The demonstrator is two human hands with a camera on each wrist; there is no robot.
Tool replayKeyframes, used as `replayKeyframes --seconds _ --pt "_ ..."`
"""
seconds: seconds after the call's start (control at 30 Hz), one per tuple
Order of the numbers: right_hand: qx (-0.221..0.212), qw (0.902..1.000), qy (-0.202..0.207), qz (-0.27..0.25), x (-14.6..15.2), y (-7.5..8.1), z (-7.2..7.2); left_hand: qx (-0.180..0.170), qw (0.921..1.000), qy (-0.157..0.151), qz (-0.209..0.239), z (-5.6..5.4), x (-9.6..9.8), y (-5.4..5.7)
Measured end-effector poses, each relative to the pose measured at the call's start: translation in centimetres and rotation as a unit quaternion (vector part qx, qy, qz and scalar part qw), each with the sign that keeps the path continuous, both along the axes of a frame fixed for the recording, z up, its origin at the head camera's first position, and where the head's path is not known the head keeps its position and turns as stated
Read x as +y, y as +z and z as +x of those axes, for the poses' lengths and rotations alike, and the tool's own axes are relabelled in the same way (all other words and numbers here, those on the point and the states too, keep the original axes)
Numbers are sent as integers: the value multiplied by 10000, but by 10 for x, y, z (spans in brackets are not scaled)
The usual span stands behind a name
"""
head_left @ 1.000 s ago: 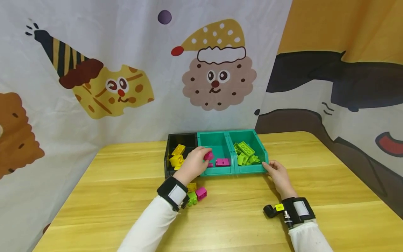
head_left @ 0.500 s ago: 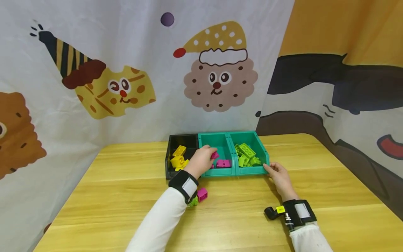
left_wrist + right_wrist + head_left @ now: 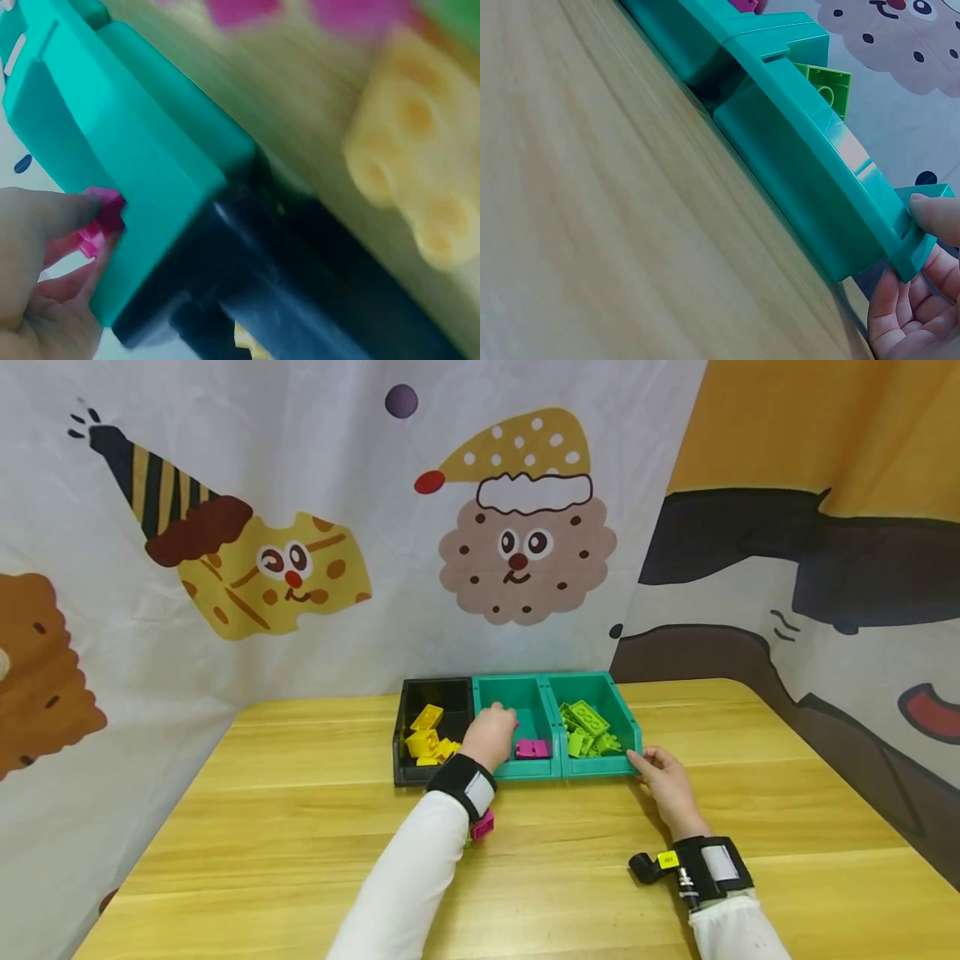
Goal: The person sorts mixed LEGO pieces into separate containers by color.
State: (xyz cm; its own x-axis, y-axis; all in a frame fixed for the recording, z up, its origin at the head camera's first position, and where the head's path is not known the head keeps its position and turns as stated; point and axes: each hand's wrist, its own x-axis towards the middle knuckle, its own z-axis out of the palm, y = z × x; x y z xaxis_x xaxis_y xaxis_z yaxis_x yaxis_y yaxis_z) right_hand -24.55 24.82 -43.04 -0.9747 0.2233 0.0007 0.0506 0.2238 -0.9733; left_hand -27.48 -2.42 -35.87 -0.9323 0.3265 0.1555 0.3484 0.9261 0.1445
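Observation:
My left hand reaches over the front of the middle teal bin. In the left wrist view its thumb and fingers pinch a pink toy brick above that bin. Other pink bricks lie inside. My right hand holds the front right corner of the right teal bin; the right wrist view has its thumb on the rim and the fingers curled underneath. Lime green bricks fill part of this bin. To the left, a black bin contains yellow bricks.
A loose pink brick lies on the wooden table, beside a green one mostly behind my left wrist. A loose yellow brick appears near the black bin in the left wrist view. A printed curtain hangs behind the table.
My left hand has moved slightly right and lower into the middle bin with the pink brick, its forearm now covering more of the loose bricks. My right hand keeps its hold on the bin corner.

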Motion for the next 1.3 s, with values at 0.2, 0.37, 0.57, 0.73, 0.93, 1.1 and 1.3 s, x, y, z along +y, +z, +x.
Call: replayKeyframes --seconds 0.2,0.37,0.57,0.73,0.93,1.1,1.3 --pt "-24 10000 -4 10 0 -1 0 -253 9994 196 -91 0 6 1" --pt "-6 10000 -1 -21 0 -1 0 -237 9981 209 -520 -3 11 -5" --pt "30 10000 6 -94 -1 0 1 -394 9959 163 -793 -3 15 -6" --pt "-34 10000 -18 -63 -1 1 1 -489 9945 191 -911 -3 16 -6" --pt "-88 9999 9 54 -2 1 1 -706 9886 278 -1302 -5 18 -9" --pt "-107 9998 41 151 -2 1 1 -949 9805 326 -1691 -2 19 -8" --pt "-28 9998 58 165 -1 -1 2 -974 9848 156 -1433 3 17 -1"
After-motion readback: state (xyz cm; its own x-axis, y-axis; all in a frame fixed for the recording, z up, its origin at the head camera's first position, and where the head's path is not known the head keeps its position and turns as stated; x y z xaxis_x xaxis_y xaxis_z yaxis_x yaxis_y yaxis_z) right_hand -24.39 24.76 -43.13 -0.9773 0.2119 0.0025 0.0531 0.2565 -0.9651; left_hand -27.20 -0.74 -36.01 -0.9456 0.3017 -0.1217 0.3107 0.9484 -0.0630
